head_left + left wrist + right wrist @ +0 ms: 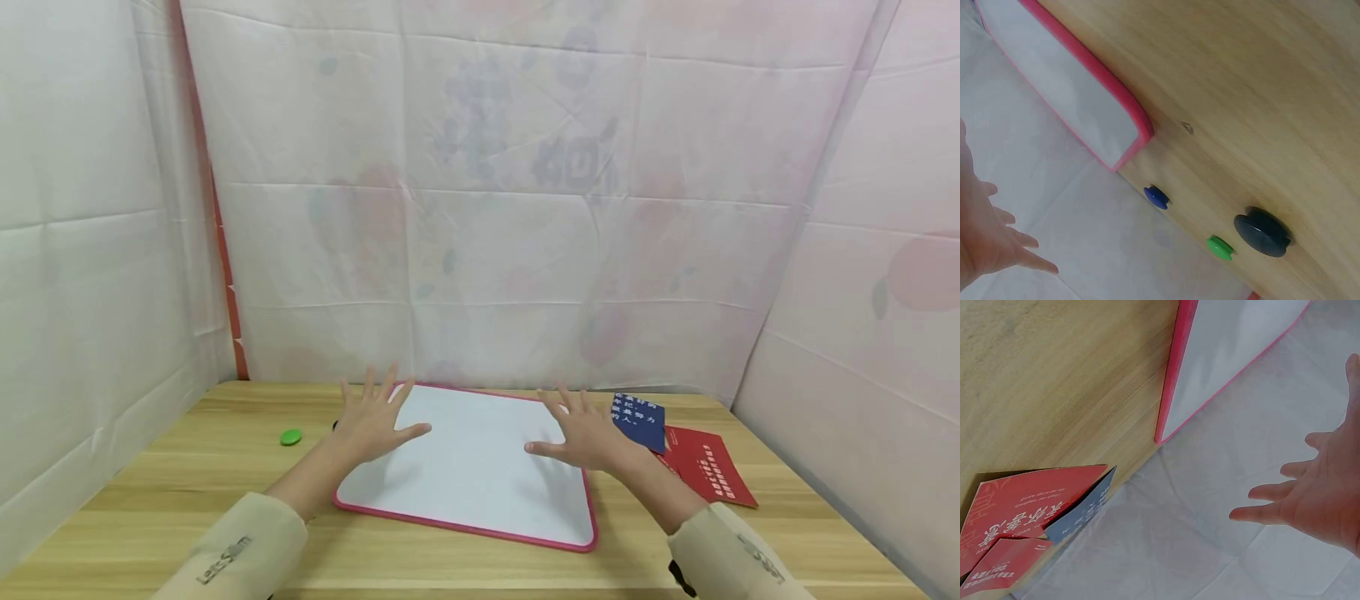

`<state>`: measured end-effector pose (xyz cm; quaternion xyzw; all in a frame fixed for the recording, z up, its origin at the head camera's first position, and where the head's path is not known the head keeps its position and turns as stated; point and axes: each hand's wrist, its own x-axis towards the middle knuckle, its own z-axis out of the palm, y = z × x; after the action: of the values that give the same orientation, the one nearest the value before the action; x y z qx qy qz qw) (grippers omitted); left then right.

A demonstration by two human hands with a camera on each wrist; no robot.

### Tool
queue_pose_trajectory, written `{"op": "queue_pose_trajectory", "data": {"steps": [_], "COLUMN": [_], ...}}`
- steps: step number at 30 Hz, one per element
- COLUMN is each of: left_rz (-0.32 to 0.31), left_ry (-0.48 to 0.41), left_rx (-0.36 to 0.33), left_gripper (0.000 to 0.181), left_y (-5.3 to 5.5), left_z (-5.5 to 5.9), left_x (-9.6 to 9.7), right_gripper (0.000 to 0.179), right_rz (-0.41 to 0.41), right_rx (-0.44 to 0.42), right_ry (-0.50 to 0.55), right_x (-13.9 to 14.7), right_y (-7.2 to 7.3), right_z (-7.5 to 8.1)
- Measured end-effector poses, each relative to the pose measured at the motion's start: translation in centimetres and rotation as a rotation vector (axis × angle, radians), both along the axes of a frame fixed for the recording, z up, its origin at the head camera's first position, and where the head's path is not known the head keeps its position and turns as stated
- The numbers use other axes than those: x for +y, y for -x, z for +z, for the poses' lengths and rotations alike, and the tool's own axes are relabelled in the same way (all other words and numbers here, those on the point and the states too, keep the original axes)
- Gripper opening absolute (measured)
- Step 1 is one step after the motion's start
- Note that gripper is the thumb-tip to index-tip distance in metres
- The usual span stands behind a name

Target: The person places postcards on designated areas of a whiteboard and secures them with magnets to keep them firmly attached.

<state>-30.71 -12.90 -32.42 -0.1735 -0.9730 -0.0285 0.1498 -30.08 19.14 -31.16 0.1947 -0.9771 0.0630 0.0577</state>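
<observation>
A whiteboard (480, 467) with a pink frame lies flat on the wooden table. Above its left side hovers my left hand (371, 427), fingers spread and holding nothing. Over the right side my right hand (588, 435) is held up the same way, fingers apart, also bare. In the left wrist view the left hand (991, 231) shows at the lower left, away from the board's corner (1116, 134). The right wrist view has the right hand (1316, 494) at the right, apart from the board (1210, 362).
Left of the board lie a green round magnet-like button (291, 437), a blue one (1156, 197) and a larger black one (1262, 232). Red printed cards (708, 467) and a blue card (639, 421) lie to the right. White cloth (487, 250) hangs behind the table (420, 567).
</observation>
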Motion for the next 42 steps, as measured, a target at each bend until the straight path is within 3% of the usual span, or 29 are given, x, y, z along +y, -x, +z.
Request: {"op": "queue_pose_trajectory", "data": {"steps": [9,15,20,29,34,42], "left_rz": [-0.082,-0.117,-0.128,-0.110,-0.103,-0.080], "left_ry": [0.023,0.052,0.058,0.034,0.014,0.006], "left_rx": [-0.044,-0.131,-0.234,-0.471,-0.604,-0.631], "left_gripper": [0.080,0.080,0.080,0.085,0.090,0.089], "left_y": [-1.5,-2.2,-2.9,-4.2,-4.4,-4.0], "left_z": [-0.5,-1.2,-1.4,-1.3,-1.3,-1.8], "left_x": [0.0,0.0,0.1,0.2,0.2,0.2], "right_gripper": [0.089,0.086,0.086,0.084,0.080,0.081], "right_rz": [0.027,0.055,0.044,0.021,0.015,0.001], "right_rx": [-0.045,-0.112,-0.222,-0.402,-0.442,-0.456], "right_ry": [-0.037,-0.070,-0.080,-0.121,-0.141,-0.134], "right_x": [-0.4,-0.8,-1.2,-1.8,-2.1,-2.3], "right_y": [-1.4,-2.5,-3.3,-4.1,-4.4,-4.4], "right_z": [-0.6,-0.8,-0.9,-1.8,-2.0,-2.3]}}
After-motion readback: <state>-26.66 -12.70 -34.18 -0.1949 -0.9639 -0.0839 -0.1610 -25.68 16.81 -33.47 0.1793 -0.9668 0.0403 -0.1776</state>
